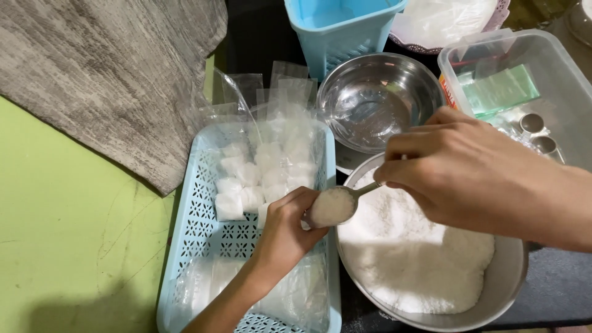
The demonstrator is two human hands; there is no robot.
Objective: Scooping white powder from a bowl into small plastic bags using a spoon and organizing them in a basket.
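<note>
My right hand grips a metal spoon heaped with white powder, held over the near-left rim of a large steel bowl filled with the same white powder. My left hand is curled just left of the spoon, over the light blue plastic basket, apparently pinching a small clear bag at the spoon's tip; the bag itself is mostly hidden. Several small filled clear packets lie in the basket's far half.
An empty steel bowl stands behind the powder bowl. A blue plastic bin is at the back, a clear plastic box at the right. Grey cloth covers the green surface at left.
</note>
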